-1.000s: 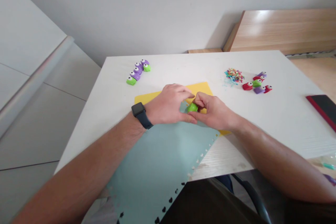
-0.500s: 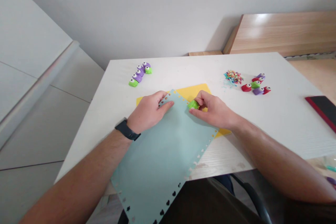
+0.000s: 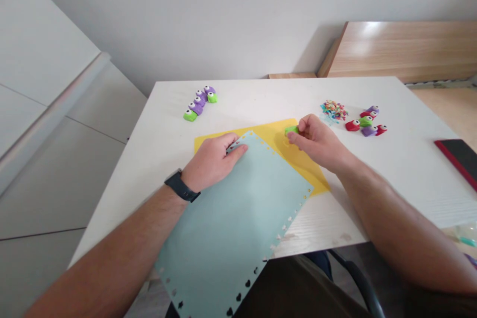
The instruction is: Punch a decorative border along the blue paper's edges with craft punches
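My left hand point(image 3: 219, 159), with a dark watch on the wrist, pinches the upper left edge of a light blue paper sheet point(image 3: 242, 213) between thumb and fingers. Small shapes, hearts among them, are punched along the sheet's edges, and its lower corner hangs past the table's front. Closed around a small green craft punch point(image 3: 291, 130) is my right hand point(image 3: 316, 141), above a yellow paper sheet point(image 3: 274, 131) and apart from the blue one. The fingers cover much of that punch. The yellow sheet lies flat, partly beneath the blue one.
Purple and green punches with googly eyes point(image 3: 197, 103) stand in a group at the table's back left. Further right are a heap of colourful paper cutouts point(image 3: 334, 110) and several red, purple and green punches point(image 3: 367, 121). A dark, red-edged flat object point(image 3: 458, 156) lies at the right.
My right hand has moved right and away from the blue sheet's edge, taking the green craft punch with it. My left hand keeps its hold on the blue sheet.
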A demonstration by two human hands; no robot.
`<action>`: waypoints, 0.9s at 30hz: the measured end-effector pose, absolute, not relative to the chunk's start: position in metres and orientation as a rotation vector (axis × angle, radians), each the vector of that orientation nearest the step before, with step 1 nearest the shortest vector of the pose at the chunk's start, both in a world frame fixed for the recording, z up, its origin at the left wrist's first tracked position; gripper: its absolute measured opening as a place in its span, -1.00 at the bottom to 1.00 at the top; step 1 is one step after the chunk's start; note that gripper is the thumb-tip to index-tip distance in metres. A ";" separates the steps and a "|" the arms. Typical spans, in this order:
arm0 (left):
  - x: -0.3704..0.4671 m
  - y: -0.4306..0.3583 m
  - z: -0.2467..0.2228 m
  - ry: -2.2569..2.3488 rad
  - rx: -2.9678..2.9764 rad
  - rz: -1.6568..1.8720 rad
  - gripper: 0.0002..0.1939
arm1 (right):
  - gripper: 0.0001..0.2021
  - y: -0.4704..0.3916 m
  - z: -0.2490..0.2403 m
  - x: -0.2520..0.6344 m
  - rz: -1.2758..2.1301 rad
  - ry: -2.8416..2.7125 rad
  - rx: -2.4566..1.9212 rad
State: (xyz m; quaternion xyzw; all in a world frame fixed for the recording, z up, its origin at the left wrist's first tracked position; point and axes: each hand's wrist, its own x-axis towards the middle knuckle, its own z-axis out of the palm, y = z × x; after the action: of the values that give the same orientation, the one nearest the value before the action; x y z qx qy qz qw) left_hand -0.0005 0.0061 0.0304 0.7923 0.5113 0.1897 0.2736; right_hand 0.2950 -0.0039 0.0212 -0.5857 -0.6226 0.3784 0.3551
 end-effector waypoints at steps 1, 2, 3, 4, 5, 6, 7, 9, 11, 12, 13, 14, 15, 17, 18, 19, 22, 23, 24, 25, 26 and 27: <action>0.000 0.006 0.030 1.374 2.137 0.516 -0.62 | -0.63 -0.001 0.021 0.299 0.956 -1.574 -1.543; 0.000 0.006 0.029 1.374 2.144 0.520 -0.61 | -0.63 0.002 0.021 0.303 0.940 -1.536 -1.570; 0.000 0.005 0.029 1.375 2.152 0.521 -0.61 | -0.63 0.005 0.021 0.307 0.931 -1.499 -1.596; 0.000 0.005 0.028 1.373 2.158 0.517 -0.61 | -0.63 0.008 0.021 0.312 0.922 -1.463 -1.621; 0.000 0.005 0.028 1.374 2.162 0.512 -0.62 | -0.63 0.011 0.022 0.316 0.909 -1.431 -1.647; 0.000 0.005 0.028 1.374 2.165 0.504 -0.63 | -0.63 0.014 0.022 0.321 0.888 -1.414 -1.674; 0.000 0.005 0.028 1.374 2.166 0.498 -0.63 | -0.62 0.016 0.022 0.325 0.847 -1.412 -1.699; 0.000 0.005 0.028 1.372 2.167 0.489 -0.64 | -0.61 0.018 0.023 0.331 0.699 -1.480 -1.747; 0.000 0.005 0.028 1.367 2.169 0.490 -0.64 | -0.65 0.018 0.025 0.335 0.511 -1.598 -1.798; 0.000 0.005 0.027 1.366 2.171 0.497 -0.65 | -0.68 0.018 0.026 0.336 0.427 -1.648 -1.827; 0.000 0.005 0.026 1.367 2.173 0.505 -0.65 | -0.69 0.017 0.027 0.336 0.365 -1.683 -1.860; 0.000 0.005 0.025 1.370 2.175 0.513 -0.65 | -0.70 0.016 0.027 0.336 0.324 -1.707 -1.893; 0.000 0.005 0.024 1.373 2.177 0.518 -0.66 | -0.71 0.015 0.028 0.336 0.294 -1.725 -1.925; 0.000 0.005 0.022 1.377 2.183 0.527 -0.66 | -0.73 0.014 0.028 0.336 0.252 -1.755 -1.973; 0.000 0.005 0.021 1.377 2.187 0.529 -0.66 | -0.73 0.014 0.027 0.337 0.240 -1.768 -1.985; 0.000 0.005 0.021 1.377 2.190 0.530 -0.66 | -0.74 0.015 0.026 0.337 0.225 -1.775 -1.990; 0.000 0.005 0.021 1.380 2.195 0.527 -0.66 | -0.77 0.017 0.025 0.340 0.203 -1.797 -1.992; 0.000 0.006 0.021 1.382 2.195 0.525 -0.66 | -0.78 0.018 0.024 0.342 0.201 -1.806 -1.995; 0.000 0.006 0.021 1.384 2.195 0.524 -0.66 | -0.78 0.018 0.024 0.343 0.197 -1.806 -1.998; 0.000 0.005 0.022 1.384 2.196 0.522 -0.67 | -0.76 0.019 0.024 0.345 0.190 -1.794 -1.999; 0.000 0.005 0.022 1.382 2.196 0.522 -0.67 | -0.73 0.020 0.024 0.346 0.176 -1.767 -1.995; 0.001 0.005 0.022 1.381 2.198 0.520 -0.67 | -0.70 0.020 0.024 0.348 0.158 -1.729 -1.988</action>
State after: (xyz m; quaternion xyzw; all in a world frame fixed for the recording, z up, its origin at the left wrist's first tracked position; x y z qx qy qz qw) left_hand 0.0005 0.0052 0.0218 0.8050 0.5057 0.1904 0.2449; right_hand 0.3477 0.0201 0.0238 -0.7295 -0.6346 0.0579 0.2486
